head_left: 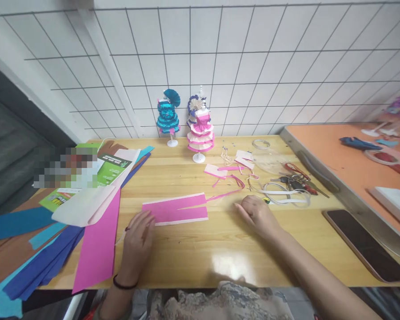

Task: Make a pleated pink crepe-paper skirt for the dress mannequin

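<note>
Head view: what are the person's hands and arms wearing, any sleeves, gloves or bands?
Both hands are bare, with no gloves. The left hand has a thin black band around its wrist; the right hand has nothing on its wrist. Neither forearm shows a sleeve.

The paper strip (175, 209) is hot pink with white along its long edges. The desk (220, 249) is pale honey wood with a faint grain (and a white patch of glare near the front). At its left lie a magenta sheet (98, 244), dark blue sheets (46, 262), a brown sheet (6, 258) and a green leaflet (111, 169) with white print. One paper dress (168, 116) is teal, the other dress (200, 131) pink and white. The wall tiles (253, 66) are white with dark grid lines. The scissors (296, 171) have red handles.
</note>
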`<state>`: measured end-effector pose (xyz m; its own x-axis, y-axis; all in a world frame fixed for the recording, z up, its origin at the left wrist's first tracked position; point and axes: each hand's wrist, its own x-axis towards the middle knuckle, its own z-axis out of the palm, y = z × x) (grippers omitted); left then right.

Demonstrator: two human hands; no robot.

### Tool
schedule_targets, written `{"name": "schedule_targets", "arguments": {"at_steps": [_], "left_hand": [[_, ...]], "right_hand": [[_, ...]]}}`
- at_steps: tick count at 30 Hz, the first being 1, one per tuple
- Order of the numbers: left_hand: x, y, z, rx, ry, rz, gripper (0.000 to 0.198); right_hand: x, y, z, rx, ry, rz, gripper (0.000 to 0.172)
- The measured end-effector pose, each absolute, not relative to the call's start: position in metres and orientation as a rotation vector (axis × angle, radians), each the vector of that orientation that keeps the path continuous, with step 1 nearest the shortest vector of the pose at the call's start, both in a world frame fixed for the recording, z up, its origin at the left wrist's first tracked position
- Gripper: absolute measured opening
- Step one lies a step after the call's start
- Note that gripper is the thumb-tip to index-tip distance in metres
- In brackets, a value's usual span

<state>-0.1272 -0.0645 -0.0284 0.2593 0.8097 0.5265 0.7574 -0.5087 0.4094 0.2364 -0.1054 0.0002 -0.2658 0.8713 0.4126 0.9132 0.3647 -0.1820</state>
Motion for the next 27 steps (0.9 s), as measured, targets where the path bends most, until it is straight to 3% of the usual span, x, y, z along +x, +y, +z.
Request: {"name": "schedule_targets", "arguments": {"at_steps": [7,13,19,27], "left_hand": [[-0.130,-0.066,-0.017,2.235,1.727,1.189,0.018],[-0.129,-0.066,-0.016,2.232,1.690,1.198,0.020],[-0.127,-0.065,-0.020,2.102,1.822,1.247,0.024],[-0.127,-0.064,-0.024,2.144,1.889,1.336,0.026]], "right_hand": [[0.236,-0.110,0.000,-1.540,-2.231,-0.120,0.042],[0.288,-0.119,0.007,-1.816,-2.059,-0.190,0.043],[0.344,-0.117,-0.013,-2.009,-1.867,-0.381,0.033],[0.344,-0.114,-0.012,-2.111,-1.919,-0.286,0.031]]}}
